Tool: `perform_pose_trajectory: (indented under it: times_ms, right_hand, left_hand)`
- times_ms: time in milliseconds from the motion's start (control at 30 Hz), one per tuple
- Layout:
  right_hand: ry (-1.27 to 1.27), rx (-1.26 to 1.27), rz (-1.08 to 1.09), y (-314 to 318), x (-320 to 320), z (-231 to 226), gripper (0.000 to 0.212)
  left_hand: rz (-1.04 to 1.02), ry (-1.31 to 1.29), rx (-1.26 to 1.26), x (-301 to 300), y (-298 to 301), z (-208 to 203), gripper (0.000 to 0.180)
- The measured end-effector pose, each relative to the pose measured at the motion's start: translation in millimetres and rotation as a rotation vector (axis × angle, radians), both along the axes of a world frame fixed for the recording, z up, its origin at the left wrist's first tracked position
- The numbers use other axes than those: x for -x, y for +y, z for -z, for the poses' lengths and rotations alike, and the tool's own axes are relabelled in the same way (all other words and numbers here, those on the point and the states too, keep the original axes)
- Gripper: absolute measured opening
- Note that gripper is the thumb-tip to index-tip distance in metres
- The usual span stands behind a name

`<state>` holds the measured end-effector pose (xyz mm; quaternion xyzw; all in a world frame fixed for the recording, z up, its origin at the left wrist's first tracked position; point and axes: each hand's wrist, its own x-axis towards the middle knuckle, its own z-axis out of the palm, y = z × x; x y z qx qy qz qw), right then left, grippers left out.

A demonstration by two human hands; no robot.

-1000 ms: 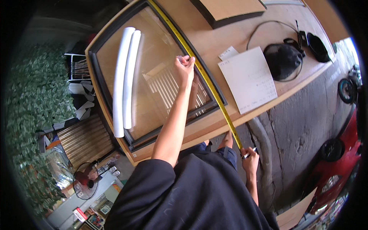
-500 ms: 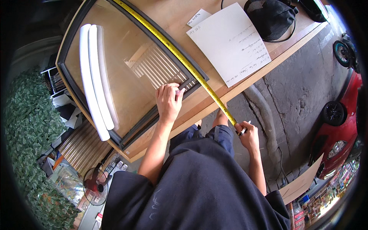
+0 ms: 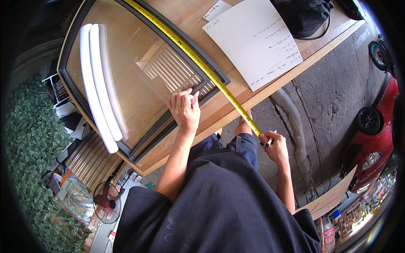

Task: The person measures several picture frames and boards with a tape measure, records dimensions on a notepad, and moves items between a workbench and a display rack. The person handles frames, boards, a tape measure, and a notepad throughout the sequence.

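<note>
Yellow tape measure [image 3: 198, 63]: pulled taut by the right hand [image 3: 275, 147], which is closed on its near end beside a pen, off the wooden table [image 3: 236, 95] edge. Tape is laid along the dark-framed glass panel [image 3: 126, 80]; the frame's near corner is pressed flat by the left hand [image 3: 184, 110], evidently to steady it.

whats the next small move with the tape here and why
Probably pull the yellow tape taut and square along the frame. The right hand holds its end off the bench with a pen, while the left hand only presses the frame's near corner.
</note>
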<state>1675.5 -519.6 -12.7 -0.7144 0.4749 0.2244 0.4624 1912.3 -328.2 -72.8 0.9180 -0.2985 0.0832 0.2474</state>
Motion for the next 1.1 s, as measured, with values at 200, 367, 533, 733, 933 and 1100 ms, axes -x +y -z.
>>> perform_pose_trajectory:
  times_ms: [200, 367, 533, 733, 933, 1100]
  right_hand:
    - [-0.011, -0.006, 0.0, 0, 0, 0, 0.025]
    - [-0.034, 0.033, -0.021, 2, 4, 3, 0.024]
    - [-0.112, 0.069, 0.005, 11, 23, 17, 0.024]
    - [-0.275, 0.141, 0.036, 18, 35, 12, 0.025]
    - [-0.37, 0.198, 0.044, 17, 25, 2, 0.024]
    - [-0.474, 0.186, 0.036, 23, 15, 6, 0.026]
  left_hand:
    - [-0.056, 0.007, 0.045, -3, 1, 3, 0.027]
    - [-0.064, 0.041, 0.074, -3, 2, -4, 0.029]
    - [-0.096, 0.032, 0.131, -2, 21, -17, 0.028]
    - [-0.148, 0.007, 0.151, -8, 57, -35, 0.026]
    - [-0.159, -0.014, 0.196, -12, 81, -40, 0.024]
    - [-0.169, -0.029, 0.212, -12, 98, -45, 0.025]
